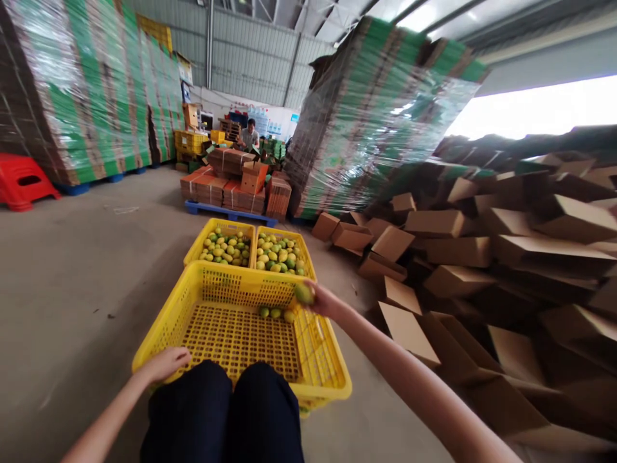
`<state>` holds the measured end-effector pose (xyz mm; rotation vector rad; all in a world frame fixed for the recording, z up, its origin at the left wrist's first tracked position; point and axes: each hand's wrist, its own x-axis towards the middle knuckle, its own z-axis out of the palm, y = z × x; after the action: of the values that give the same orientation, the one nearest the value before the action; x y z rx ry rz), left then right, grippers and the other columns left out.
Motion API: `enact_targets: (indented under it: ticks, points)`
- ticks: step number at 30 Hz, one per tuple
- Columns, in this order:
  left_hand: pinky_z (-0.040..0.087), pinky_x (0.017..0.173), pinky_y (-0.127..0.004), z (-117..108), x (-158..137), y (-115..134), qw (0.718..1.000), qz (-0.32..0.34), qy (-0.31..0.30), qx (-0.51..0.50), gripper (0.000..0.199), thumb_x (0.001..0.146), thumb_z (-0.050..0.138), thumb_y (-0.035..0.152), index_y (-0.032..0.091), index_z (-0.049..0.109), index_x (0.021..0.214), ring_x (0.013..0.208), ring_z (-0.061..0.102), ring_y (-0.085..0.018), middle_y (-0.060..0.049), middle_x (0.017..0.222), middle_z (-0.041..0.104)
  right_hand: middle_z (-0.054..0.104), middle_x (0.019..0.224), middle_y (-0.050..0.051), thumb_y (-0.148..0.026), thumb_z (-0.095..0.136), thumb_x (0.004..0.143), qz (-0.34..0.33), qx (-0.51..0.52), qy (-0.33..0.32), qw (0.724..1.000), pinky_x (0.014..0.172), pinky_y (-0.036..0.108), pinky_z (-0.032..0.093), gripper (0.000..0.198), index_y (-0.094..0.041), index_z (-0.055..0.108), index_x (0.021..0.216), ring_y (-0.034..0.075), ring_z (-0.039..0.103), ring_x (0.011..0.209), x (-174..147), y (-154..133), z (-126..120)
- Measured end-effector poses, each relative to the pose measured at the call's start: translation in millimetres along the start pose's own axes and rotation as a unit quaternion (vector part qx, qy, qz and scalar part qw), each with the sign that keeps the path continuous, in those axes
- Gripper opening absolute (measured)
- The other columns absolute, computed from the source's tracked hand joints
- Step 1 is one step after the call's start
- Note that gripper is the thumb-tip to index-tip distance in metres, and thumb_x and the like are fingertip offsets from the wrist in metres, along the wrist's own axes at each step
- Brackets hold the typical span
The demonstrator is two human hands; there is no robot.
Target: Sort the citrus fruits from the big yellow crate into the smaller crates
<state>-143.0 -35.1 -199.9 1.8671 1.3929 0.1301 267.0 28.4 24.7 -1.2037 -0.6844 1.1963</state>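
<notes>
My right hand [324, 301] holds a green-yellow lemon [304, 294] over the back right corner of a large yellow plastic crate [139, 350]. Inside that crate, a short row of lemons [275, 313] lies by the back wall, green on the left and yellower at the right end. The rest of its slatted floor shows bare. At the crate's front left rim rests my left hand [168, 362], its fingers curled in and no fruit visible in them. My dark-trousered knees [226, 411] partly hide the near rim.
Two yellow crates of mixed lemons, left [224, 247] and right [279, 252], stand just behind. A heap of open cardboard boxes [457, 270] crowds the right. Flattened cartons [222, 193] lie on a blue pallet [231, 212]. Wrapped stacks flank them; another person [249, 136] is far back.
</notes>
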Motion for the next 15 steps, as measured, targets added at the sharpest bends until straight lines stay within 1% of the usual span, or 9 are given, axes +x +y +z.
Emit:
enact_targets:
  ticks: [2,3,5,6,9,11,13,14,15]
  points:
    - [0.04,0.074,-0.031,1,1,-1,1.0,-0.002,0.009,0.011,0.053,0.084,0.034,0.069,0.022,0.053,0.07,0.081,0.06,-0.023,-0.003,0.079,0.063,0.065,0.066,0.001,-0.033,0.069,0.08,0.047,-0.021,0.015,0.999,0.046,0.029,0.051,0.025,-0.015,0.054,0.073,0.013,0.06,0.044,27,-20,21]
    - [0.04,0.074,-0.031,1,0,-1,1.0,0.001,0.012,0.015,0.053,0.085,0.033,0.069,0.022,0.052,0.07,0.081,0.059,-0.023,-0.003,0.079,0.063,0.065,0.071,0.002,-0.035,0.062,0.086,0.063,-0.03,0.024,0.997,0.05,0.029,0.052,0.026,-0.014,0.053,0.073,0.012,0.062,0.047,33,-25,26]
    - [0.04,0.075,-0.03,-1,-1,0,1.0,0.014,0.012,0.015,0.054,0.085,0.032,0.07,0.022,0.051,0.071,0.081,0.059,-0.022,-0.003,0.079,0.063,0.064,0.073,0.002,-0.032,0.051,0.091,0.091,-0.051,0.035,0.994,0.053,0.026,0.051,0.027,-0.011,0.053,0.072,0.01,0.063,0.05,28,-21,27]
    - [0.04,0.076,-0.03,-3,-2,1,1.0,0.023,0.004,0.011,0.054,0.086,0.031,0.071,0.022,0.051,0.071,0.082,0.059,-0.022,-0.003,0.08,0.063,0.064,0.072,0.002,-0.028,0.05,0.09,0.107,-0.064,0.033,0.992,0.053,0.025,0.05,0.025,-0.011,0.054,0.072,0.01,0.063,0.05,18,-14,24]
    - [0.041,0.076,-0.03,-7,-2,3,0.998,0.044,-0.038,-0.009,0.059,0.084,0.03,0.074,0.021,0.053,0.073,0.084,0.06,-0.022,-0.004,0.082,0.063,0.064,0.061,0.001,-0.016,0.064,0.076,0.168,-0.11,0.001,0.98,0.048,0.025,0.049,0.008,-0.012,0.062,0.07,0.013,0.062,0.044,-34,19,2]
    - [0.042,0.077,-0.03,-10,-1,6,0.997,0.048,-0.052,-0.012,0.061,0.083,0.031,0.076,0.021,0.055,0.074,0.084,0.061,-0.022,-0.004,0.082,0.064,0.066,0.059,0.004,-0.016,0.071,0.067,0.194,-0.131,-0.023,0.972,0.044,0.028,0.049,0.005,-0.015,0.066,0.066,0.017,0.062,0.043,-81,44,-21]
    - [0.044,0.079,-0.031,-12,-3,9,0.998,0.047,-0.036,-0.002,0.061,0.085,0.031,0.074,0.021,0.059,0.076,0.085,0.062,-0.023,-0.005,0.083,0.066,0.07,0.065,0.007,-0.021,0.077,0.061,0.193,-0.143,-0.028,0.97,0.045,0.028,0.05,0.01,-0.019,0.069,0.066,0.02,0.066,0.049,-131,71,-55]
    - [0.044,0.081,-0.032,-12,-6,10,0.999,0.043,-0.022,0.004,0.061,0.087,0.03,0.072,0.021,0.06,0.077,0.087,0.063,-0.024,-0.006,0.085,0.067,0.072,0.07,0.008,-0.024,0.08,0.058,0.186,-0.146,-0.016,0.972,0.047,0.03,0.053,0.014,-0.022,0.07,0.066,0.021,0.068,0.053,-156,83,-77]
    - [0.045,0.085,-0.034,-12,-11,10,0.999,0.041,-0.003,0.007,0.06,0.089,0.029,0.07,0.021,0.062,0.08,0.09,0.063,-0.025,-0.007,0.09,0.069,0.073,0.075,0.01,-0.028,0.083,0.054,0.16,-0.123,0.021,0.979,0.05,0.032,0.056,0.018,-0.025,0.072,0.068,0.023,0.07,0.056,-180,96,-101]
